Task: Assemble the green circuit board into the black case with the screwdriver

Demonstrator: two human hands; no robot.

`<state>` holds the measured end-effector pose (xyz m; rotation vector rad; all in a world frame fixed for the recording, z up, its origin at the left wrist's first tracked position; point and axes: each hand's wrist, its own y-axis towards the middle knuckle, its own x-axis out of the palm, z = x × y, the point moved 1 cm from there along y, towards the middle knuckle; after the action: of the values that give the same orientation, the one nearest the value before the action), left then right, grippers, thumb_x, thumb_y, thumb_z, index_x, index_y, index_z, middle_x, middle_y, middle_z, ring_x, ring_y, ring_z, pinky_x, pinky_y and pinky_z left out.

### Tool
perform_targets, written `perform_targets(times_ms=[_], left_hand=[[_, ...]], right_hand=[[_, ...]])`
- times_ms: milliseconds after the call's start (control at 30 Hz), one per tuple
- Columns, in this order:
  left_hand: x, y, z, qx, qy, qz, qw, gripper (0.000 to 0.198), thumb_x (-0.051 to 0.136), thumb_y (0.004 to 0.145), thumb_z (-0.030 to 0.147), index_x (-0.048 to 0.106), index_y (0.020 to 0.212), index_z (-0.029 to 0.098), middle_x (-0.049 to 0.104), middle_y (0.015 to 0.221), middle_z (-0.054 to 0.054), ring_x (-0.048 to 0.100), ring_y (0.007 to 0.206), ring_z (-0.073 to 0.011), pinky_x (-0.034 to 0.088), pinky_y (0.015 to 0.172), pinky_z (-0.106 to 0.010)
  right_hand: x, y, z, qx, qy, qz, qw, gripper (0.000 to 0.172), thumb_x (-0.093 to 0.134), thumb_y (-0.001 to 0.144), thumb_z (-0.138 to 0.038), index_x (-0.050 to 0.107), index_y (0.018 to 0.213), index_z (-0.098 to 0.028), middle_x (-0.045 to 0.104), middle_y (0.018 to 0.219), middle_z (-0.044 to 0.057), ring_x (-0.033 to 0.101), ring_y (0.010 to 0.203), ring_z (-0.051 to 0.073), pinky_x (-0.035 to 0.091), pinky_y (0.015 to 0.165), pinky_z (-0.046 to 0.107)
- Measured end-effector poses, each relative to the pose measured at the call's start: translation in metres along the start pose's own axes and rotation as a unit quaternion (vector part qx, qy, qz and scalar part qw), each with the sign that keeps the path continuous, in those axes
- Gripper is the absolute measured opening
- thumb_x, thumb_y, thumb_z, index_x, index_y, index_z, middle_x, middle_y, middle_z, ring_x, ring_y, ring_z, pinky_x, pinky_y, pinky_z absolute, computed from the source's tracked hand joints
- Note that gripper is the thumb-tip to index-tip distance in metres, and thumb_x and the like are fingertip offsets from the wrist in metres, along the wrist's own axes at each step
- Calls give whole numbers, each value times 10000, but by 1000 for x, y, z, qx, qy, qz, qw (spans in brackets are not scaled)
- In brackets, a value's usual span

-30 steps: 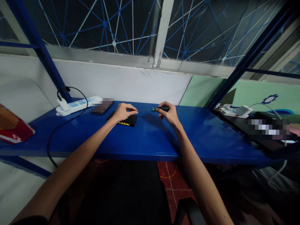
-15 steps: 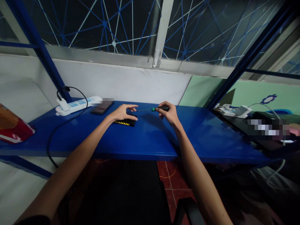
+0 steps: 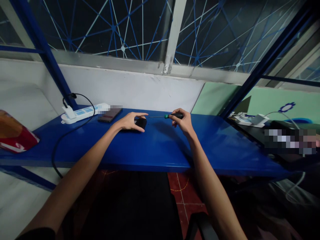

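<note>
My left hand [image 3: 130, 122] lies over a small flat black device [image 3: 140, 123] on the blue shelf [image 3: 160, 146], fingers wrapped over its top and thumb at its near edge. My right hand [image 3: 182, 121] is closed round the black and green handle of a thin screwdriver [image 3: 167, 116]. The screwdriver's metal shaft points left, its tip a little apart from my left fingertips, just above the shelf.
A dark phone [image 3: 110, 114] and a white power strip [image 3: 82, 113] with a plugged-in black cable lie at the back left. A red and orange object [image 3: 15, 136] sits at the far left edge. White chargers [image 3: 257, 119] and dark gear occupy the neighbouring bench on the right.
My left hand opened from a pinch at the screwdriver tip and settled onto the black device, covering its yellow-striped edge. The right hand with the screwdriver hardly moved.
</note>
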<state>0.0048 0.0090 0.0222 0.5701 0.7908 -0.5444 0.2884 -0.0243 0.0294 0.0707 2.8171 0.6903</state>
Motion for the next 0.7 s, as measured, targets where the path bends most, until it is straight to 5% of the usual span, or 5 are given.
perform_targets(times_ms=[133,700], left_hand=[[-6,-1,2,6,-43,35,998,809,800,618,353,523,1360,187,659,1213,-146,599,1152,-303,438,982,-439],[-6,-1,4,17,-30,19,999,764,790,637,353,541,1349,232,645,1244,-137,591,1168,-309,458,959,-434]], right_hand=[[1,0,1,5,-4,8,1000,240,736,694,-352,560,758,-201,554,457,-33,504,383,119,415,404,266],[6,1,8,-3,-49,-10,999,207,703,720,-342,559,774,-203,549,473,-31,529,404,130,423,430,274]])
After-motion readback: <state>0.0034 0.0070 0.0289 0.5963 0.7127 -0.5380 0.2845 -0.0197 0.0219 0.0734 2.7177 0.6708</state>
